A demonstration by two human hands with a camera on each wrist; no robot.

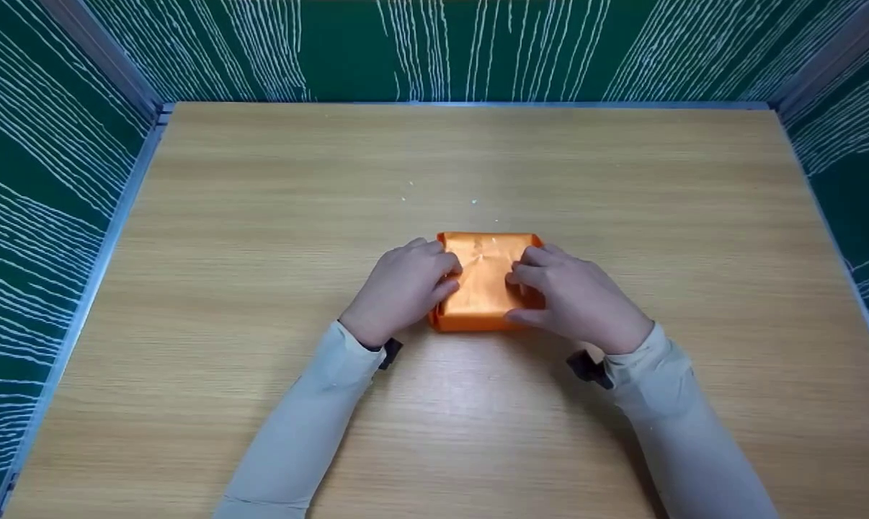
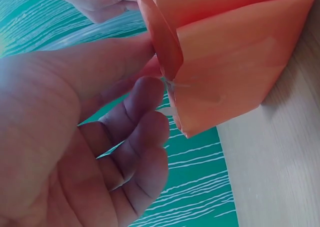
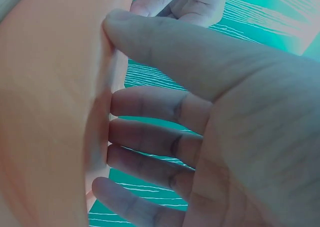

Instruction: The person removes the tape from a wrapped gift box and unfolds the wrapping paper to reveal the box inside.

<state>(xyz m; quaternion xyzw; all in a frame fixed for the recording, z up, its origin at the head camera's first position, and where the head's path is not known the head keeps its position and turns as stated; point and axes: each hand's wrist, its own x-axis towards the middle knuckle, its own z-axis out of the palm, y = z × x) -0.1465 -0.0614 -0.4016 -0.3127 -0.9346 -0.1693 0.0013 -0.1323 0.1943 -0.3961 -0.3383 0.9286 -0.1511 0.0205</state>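
On the wooden table lies a package wrapped in shiny orange paper (image 1: 485, 281), a flat rectangle with folded edges. My left hand (image 1: 413, 285) is at its left side, thumb and fingertips on the top near the left edge. In the left wrist view, the folded end of the orange package (image 2: 225, 77) shows, with a loose pocket in the paper and the loosely bent fingers (image 2: 145, 132) at its top edge. My right hand (image 1: 571, 292) rests over the right side. The right wrist view shows its nearly straight fingers (image 3: 150, 132) touching the top, thumb at the near edge.
A wide wooden tabletop (image 1: 261, 180) surrounds the package, with a few tiny white specks (image 1: 474, 202) behind it. Green panels with white lines (image 1: 449, 50) stand along the back and both sides, edged by blue strips (image 1: 110, 238).
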